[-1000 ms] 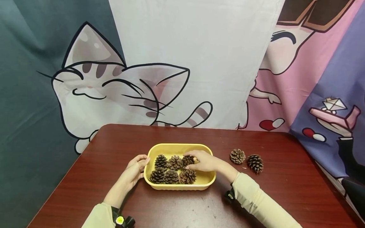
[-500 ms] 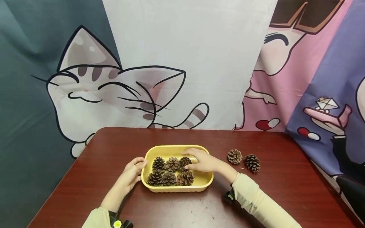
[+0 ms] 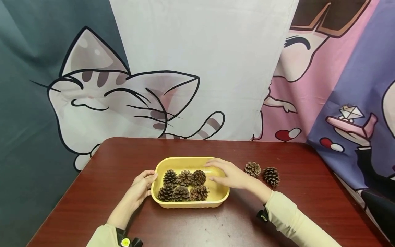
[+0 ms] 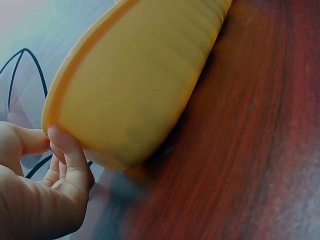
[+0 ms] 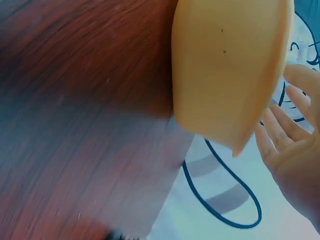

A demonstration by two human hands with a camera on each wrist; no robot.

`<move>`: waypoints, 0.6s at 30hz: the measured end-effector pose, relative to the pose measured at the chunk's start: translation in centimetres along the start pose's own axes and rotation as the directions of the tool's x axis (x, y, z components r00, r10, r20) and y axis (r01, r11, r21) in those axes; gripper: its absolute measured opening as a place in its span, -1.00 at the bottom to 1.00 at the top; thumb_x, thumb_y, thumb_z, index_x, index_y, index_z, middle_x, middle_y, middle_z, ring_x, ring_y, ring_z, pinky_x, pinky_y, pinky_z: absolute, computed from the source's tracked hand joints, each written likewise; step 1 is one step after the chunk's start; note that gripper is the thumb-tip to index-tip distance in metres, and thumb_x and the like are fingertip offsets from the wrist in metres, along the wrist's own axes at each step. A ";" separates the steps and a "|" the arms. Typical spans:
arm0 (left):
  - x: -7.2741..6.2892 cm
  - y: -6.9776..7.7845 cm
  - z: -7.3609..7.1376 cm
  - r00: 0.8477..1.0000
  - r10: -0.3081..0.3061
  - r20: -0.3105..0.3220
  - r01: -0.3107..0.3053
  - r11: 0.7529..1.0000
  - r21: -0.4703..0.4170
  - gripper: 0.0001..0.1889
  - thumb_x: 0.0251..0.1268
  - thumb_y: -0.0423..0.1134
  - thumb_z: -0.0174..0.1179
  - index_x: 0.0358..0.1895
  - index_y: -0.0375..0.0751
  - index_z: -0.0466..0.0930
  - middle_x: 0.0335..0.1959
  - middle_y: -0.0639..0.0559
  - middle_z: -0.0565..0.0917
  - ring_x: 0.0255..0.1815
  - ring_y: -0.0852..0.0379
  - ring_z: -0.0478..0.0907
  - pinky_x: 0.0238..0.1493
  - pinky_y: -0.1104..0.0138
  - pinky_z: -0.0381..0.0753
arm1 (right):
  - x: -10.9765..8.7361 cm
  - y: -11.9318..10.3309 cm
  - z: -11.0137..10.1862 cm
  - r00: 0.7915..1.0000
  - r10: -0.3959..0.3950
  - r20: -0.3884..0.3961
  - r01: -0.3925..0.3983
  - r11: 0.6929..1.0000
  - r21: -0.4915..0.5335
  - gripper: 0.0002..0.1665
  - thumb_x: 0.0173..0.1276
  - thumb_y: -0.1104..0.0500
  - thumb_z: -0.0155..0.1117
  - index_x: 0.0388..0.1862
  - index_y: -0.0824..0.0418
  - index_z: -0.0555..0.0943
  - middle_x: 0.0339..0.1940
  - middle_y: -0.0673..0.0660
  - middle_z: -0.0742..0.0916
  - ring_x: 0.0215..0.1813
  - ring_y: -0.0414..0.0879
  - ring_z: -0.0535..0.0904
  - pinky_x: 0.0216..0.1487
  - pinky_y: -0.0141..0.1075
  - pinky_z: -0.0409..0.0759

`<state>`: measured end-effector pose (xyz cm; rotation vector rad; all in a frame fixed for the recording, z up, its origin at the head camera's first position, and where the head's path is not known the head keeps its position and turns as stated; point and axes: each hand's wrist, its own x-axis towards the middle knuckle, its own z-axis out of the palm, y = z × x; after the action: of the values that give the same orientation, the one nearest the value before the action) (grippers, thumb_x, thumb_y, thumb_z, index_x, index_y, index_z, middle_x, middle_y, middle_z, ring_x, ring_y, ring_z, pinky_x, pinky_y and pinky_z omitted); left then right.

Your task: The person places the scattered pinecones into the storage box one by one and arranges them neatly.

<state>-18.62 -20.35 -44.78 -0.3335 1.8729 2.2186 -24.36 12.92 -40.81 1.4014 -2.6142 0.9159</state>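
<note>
A yellow plastic basket stands on the table with several brown pine cones in its left and middle part, set in two rows of three. My left hand pinches the basket's left rim between thumb and fingers; the left wrist view shows the thumb and fingertips at that edge. Over the basket's right end hovers my right hand, fingers spread and holding nothing. Just left of it lies the back-row pine cone. In the right wrist view the right hand shows past the basket's wall.
Two more pine cones, one lighter and one darker, lie on the reddish-brown table to the right of the basket, beyond my right forearm. A printed cat curtain hangs behind the table.
My right hand has let go of the back-row pine cone and moved right, away from it. The cone stays in the basket. My left hand keeps its hold on the rim.
</note>
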 end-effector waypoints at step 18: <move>0.2 0.4 -0.1 0.999 0.009 0.043 -0.010 1.000 0.024 -0.82 0.36 -0.33 0.00 -0.09 -0.21 0.22 -0.37 0.11 0.47 -0.36 0.20 0.53 -0.43 0.30 0.54 | -6.6 2.7 -4.9 0.945 0.246 -0.216 -0.241 0.969 0.048 -0.60 0.23 0.09 0.33 0.06 -0.02 0.55 0.06 -0.01 0.62 -0.01 -0.13 0.59 -0.05 -0.07 0.58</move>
<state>-18.95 -20.52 -44.47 -0.2709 1.8814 2.1892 -23.64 21.52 -40.05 0.9284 -2.6495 1.0583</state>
